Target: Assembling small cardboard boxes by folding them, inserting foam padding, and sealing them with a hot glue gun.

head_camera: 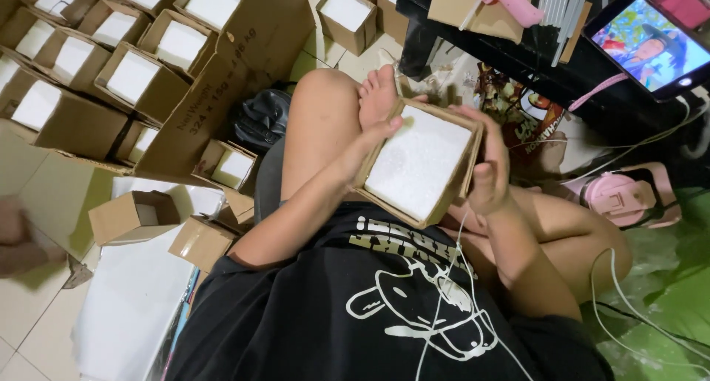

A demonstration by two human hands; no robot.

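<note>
Gripping the foam-lined cardboard box (420, 163) over my lap, my left hand (377, 133) and right hand (488, 170) clasp opposite sides, steadying its white foam insert.

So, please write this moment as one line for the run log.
left hand: holds cardboard box edge | right hand: grips other edge | box: open, white foam inside | nearby: more boxes on floor
</note>
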